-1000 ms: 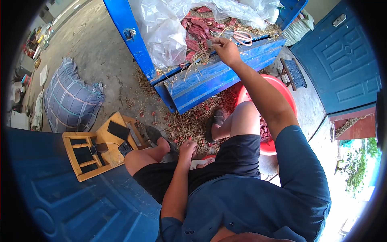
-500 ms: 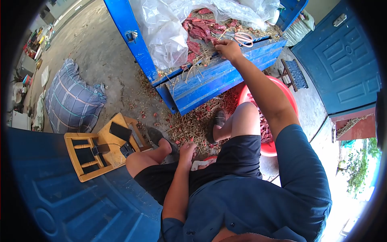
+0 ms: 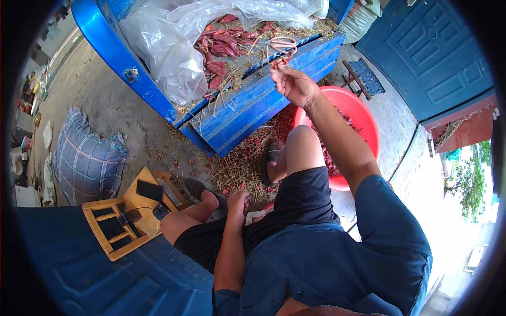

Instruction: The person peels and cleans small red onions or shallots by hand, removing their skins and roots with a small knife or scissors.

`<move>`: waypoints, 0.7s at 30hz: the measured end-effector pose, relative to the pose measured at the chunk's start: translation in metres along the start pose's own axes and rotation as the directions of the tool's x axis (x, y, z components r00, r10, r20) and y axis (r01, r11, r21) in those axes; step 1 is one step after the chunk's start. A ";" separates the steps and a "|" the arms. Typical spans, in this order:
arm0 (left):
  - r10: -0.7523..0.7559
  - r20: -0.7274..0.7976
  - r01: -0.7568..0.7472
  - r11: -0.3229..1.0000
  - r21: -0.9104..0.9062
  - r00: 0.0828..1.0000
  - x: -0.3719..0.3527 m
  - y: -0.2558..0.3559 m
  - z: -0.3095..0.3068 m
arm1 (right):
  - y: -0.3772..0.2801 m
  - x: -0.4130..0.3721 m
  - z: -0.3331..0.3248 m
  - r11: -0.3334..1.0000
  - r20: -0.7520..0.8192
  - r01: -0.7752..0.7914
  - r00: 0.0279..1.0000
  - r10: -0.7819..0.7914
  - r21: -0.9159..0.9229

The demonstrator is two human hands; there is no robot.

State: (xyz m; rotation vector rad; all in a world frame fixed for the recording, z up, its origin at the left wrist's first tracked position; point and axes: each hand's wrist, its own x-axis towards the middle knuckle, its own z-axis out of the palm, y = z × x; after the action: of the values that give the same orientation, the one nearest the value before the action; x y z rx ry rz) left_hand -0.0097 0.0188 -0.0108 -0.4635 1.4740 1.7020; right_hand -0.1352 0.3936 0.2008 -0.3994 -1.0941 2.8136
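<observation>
A dried red chilli [image 3: 278, 63] is pinched in the fingers of the right hand [image 3: 294, 84], just on the near side of the scissors [image 3: 283, 43] lying on the blue cart [image 3: 253, 108]. The left hand [image 3: 237, 200] is held low between the knees, and whether it is open or closed cannot be told.

Right arm [image 3: 337, 138] extended forward, right grip [image 3: 295, 84] pinched, left grip [image 3: 237, 201] lowered, curled

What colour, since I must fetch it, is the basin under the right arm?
The basin is red; the head view shows it.
</observation>
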 end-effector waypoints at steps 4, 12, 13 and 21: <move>0.030 -0.022 -0.030 0.999 -0.015 0.999 0.011 -0.011 -0.004 | 0.004 -0.058 -0.083 0.931 -0.220 0.273 0.950 -0.221 0.243; -0.025 0.069 0.025 1.000 -0.001 0.997 0.010 -0.006 0.004 | 0.046 -0.080 -0.109 0.970 -0.564 0.236 0.810 -0.159 0.066; -0.026 0.067 0.026 1.000 0.003 0.997 0.008 -0.007 0.006 | 0.041 -0.065 -0.083 0.971 -0.497 0.191 0.834 -0.238 -0.144; -0.015 -0.005 0.015 0.998 -0.068 1.000 0.008 -0.006 -0.006 | 0.041 0.092 0.053 0.451 0.115 0.312 0.904 -0.413 -0.836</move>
State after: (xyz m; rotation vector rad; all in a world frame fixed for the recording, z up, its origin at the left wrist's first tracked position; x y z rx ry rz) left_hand -0.0115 0.0154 -0.0219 -0.5145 1.4169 1.7441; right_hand -0.2380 0.3455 0.1917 -0.2982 -2.1652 1.6712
